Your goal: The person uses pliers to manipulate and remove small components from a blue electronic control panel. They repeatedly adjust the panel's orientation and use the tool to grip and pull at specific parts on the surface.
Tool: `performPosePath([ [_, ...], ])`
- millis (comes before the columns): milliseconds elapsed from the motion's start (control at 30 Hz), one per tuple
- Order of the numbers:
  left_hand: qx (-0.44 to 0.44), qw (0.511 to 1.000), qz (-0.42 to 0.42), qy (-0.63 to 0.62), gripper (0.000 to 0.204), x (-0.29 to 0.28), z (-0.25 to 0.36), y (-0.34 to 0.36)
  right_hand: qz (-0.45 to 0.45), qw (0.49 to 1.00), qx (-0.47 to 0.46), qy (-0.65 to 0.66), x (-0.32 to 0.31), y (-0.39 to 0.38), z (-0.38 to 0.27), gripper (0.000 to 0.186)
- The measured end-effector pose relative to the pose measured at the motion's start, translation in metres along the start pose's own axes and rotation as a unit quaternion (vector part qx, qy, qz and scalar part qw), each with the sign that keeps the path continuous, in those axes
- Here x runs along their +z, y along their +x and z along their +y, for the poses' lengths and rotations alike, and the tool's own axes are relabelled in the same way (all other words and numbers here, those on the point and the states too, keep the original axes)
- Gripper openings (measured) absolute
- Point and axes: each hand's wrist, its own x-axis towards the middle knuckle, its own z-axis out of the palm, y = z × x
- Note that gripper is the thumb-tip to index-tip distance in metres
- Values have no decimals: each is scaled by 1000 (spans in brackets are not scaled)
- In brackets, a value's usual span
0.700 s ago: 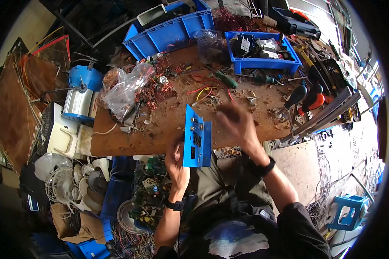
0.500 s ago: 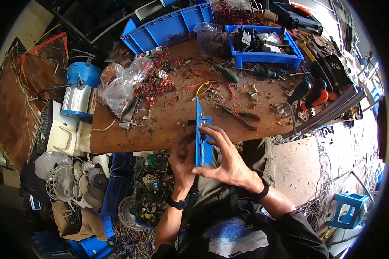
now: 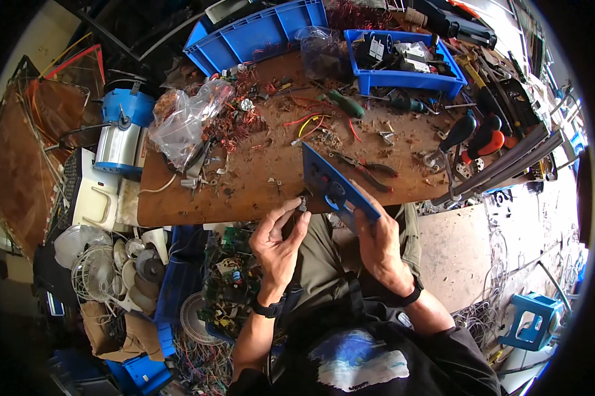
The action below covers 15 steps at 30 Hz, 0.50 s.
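Observation:
A flat blue panel (image 3: pixel 330 181) with round holes is tilted at the bench's near edge. My right hand (image 3: pixel 382 247) grips it by its right end, thumb on the near face and fingers behind. Left of the panel, my left hand (image 3: pixel 276 247) pinches a small dark part (image 3: pixel 302 203) between thumb and fingertips, apart from the panel. What kind of part it is, I cannot make out. Just beyond the panel lie pliers (image 3: pixel 370 173) with red-and-black handles. Yellow and red wires (image 3: pixel 311 124) lie farther back, near a green-handled screwdriver (image 3: pixel 345 103).
The wooden bench (image 3: pixel 231 198) is strewn with scraps and screws. A blue bin (image 3: pixel 409 80) of parts stands at the back, a larger blue crate (image 3: pixel 258 39) to its left. Screwdrivers (image 3: pixel 485 142) lie at the right. Circuit boards (image 3: pixel 235 277) are piled below the bench at left.
The blue panel has turned from edge-on to a slant and moved right with my right hand. My left hand has come away from it, with the small dark part now showing in its fingers.

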Motion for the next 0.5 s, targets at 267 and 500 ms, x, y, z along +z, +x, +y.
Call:
performPosePath([
  [267,81,981,-22,175,35,-7,14,7,74,912,239,326,-25,-5,17,39],
  [500,22,991,-7,132,37,7,29,8,90,809,301,497,-29,-13,30,38],
])
